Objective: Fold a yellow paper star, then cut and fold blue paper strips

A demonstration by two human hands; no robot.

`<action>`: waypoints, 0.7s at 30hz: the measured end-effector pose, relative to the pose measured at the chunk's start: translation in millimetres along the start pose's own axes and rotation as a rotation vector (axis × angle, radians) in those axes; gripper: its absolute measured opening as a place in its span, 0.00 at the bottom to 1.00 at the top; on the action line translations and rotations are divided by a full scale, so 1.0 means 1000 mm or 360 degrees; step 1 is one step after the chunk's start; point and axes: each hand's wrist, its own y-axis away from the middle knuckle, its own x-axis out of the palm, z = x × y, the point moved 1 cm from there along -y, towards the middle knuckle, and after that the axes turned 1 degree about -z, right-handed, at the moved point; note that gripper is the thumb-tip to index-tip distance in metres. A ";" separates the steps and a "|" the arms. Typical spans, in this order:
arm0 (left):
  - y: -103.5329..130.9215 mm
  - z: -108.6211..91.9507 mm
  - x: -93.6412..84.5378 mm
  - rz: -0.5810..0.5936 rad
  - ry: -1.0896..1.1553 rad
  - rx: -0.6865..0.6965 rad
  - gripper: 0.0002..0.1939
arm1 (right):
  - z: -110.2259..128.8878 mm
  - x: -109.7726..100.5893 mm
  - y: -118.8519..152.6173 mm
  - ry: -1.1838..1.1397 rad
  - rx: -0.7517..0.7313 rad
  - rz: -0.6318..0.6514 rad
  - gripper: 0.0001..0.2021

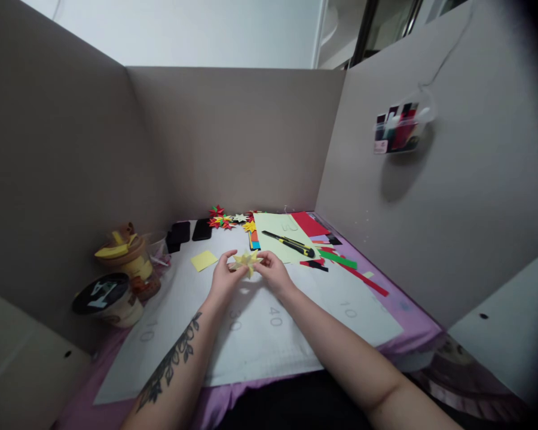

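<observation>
A pale yellow folded paper star [246, 261] is held up between my two hands, just above the white sheet. My left hand [226, 273] pinches its left side with thumb and fingers. On the other side, my right hand [272, 272] grips the star's right points the same way. To the left of my left hand lies a square yellow sticky note [204, 260]. Beyond my right hand, a yellow and black utility knife [291, 243] rests on a pale green sheet [273, 230].
Several finished colourful paper stars [222, 220] are heaped at the back. Two dark phones [202, 229] lie left of them. Tubs [110, 298] and a brown pot [130, 257] stand at the left wall. Red card [310, 224] and green paper strips [338, 258] lie at right.
</observation>
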 end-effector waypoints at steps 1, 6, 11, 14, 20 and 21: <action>0.000 0.000 0.000 -0.0016 -0.0047 0.0044 0.30 | 0.004 -0.001 0.002 0.0088 -0.0133 -0.0084 0.17; 0.001 0.002 0.000 -0.0033 -0.0450 0.0317 0.24 | 0.023 -0.004 0.014 0.0636 -0.0815 -0.0143 0.08; 0.005 0.000 0.002 0.0098 -0.0535 0.0405 0.20 | 0.026 -0.003 0.014 0.0647 -0.0800 -0.0036 0.04; 0.003 0.002 0.002 0.0080 -0.0430 0.0386 0.21 | 0.024 -0.002 0.013 0.0549 -0.0779 0.0048 0.03; -0.001 0.006 0.001 0.0179 -0.0256 0.0095 0.26 | 0.020 0.001 0.012 0.0401 -0.0601 0.0114 0.03; -0.001 0.006 0.001 0.0189 -0.0242 0.0060 0.26 | 0.019 0.001 0.012 0.0391 -0.0569 0.0099 0.03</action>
